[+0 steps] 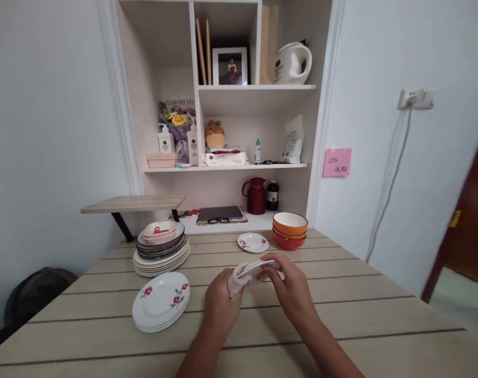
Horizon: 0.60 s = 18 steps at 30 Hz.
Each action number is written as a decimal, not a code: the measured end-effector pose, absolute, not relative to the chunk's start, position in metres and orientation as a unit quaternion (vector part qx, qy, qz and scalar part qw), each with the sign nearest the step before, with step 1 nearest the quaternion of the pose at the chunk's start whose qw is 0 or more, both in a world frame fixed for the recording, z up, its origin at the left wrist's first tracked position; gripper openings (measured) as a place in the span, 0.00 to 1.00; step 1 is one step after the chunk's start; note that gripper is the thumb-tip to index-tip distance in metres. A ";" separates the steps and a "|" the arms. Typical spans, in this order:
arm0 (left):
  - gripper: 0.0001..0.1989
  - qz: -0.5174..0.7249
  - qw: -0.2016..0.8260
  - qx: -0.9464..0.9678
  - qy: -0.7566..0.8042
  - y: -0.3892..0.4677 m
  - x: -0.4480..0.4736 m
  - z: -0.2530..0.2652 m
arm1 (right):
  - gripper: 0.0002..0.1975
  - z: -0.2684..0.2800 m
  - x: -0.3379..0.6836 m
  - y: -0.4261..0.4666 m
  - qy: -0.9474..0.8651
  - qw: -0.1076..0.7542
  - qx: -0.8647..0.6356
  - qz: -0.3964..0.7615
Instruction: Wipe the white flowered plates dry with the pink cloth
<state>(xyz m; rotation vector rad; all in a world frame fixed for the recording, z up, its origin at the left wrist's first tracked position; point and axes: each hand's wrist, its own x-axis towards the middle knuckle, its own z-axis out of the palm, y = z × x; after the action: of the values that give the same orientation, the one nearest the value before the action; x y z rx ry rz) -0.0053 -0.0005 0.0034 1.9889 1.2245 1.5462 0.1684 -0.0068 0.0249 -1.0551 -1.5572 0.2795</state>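
White plate (pixel 258 268), over the tabletop (pixel 365 294), six o'clock of a small plate (pixel 253 242), right hand (pixel 293 286) pinching its rim, left hand (pixel 224 298) gripping through cloth (pixel 237 284); slipping fabric could drop it.

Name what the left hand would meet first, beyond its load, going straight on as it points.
Probably the small flowered plate ahead, though depth is unclear: the left hand might pass above it.
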 end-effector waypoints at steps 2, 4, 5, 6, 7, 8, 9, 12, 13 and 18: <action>0.11 0.548 0.176 0.693 0.434 0.000 -0.006 0.003 | 0.07 0.025 0.168 -0.007 -0.664 0.565 -0.477 0.115; 0.12 0.563 0.189 0.674 0.440 0.000 -0.007 0.003 | 0.06 0.027 0.168 -0.006 -0.661 0.550 -0.493 0.133; 0.13 0.576 0.199 0.659 0.441 -0.001 -0.007 0.004 | 0.06 0.027 0.167 -0.006 -0.660 0.547 -0.491 0.155; 0.14 0.590 0.211 0.643 0.439 -0.001 -0.007 0.005 | 0.05 0.028 0.167 -0.006 -0.657 0.548 -0.483 0.186; 0.15 0.605 0.227 0.626 0.437 -0.002 -0.007 0.007 | 0.05 0.028 0.166 -0.006 -0.652 0.553 -0.469 0.221; 0.16 0.618 0.247 0.606 0.435 -0.002 -0.007 0.008 | 0.04 0.028 0.164 -0.006 -0.643 0.562 -0.453 0.257; 0.17 0.629 0.270 0.585 0.435 -0.002 -0.007 0.009 | 0.04 0.028 0.162 -0.006 -0.629 0.574 -0.438 0.289; 0.22 0.642 0.356 0.521 0.435 -0.001 -0.004 0.011 | 0.06 0.025 0.155 -0.007 -0.576 0.617 -0.401 0.356; 0.24 0.641 0.385 0.505 0.432 0.000 -0.003 0.010 | 0.06 0.024 0.153 -0.006 -0.557 0.632 -0.389 0.373; 0.27 0.602 0.441 0.513 0.425 0.003 0.003 0.004 | 0.11 0.021 0.149 -0.006 -0.482 0.685 -0.353 0.416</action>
<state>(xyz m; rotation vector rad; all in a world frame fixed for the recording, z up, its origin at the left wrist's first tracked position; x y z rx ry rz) 0.0032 0.0026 0.0038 1.2730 1.0562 1.4941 0.1485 -0.0059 0.0209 -0.7905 -1.0802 0.9329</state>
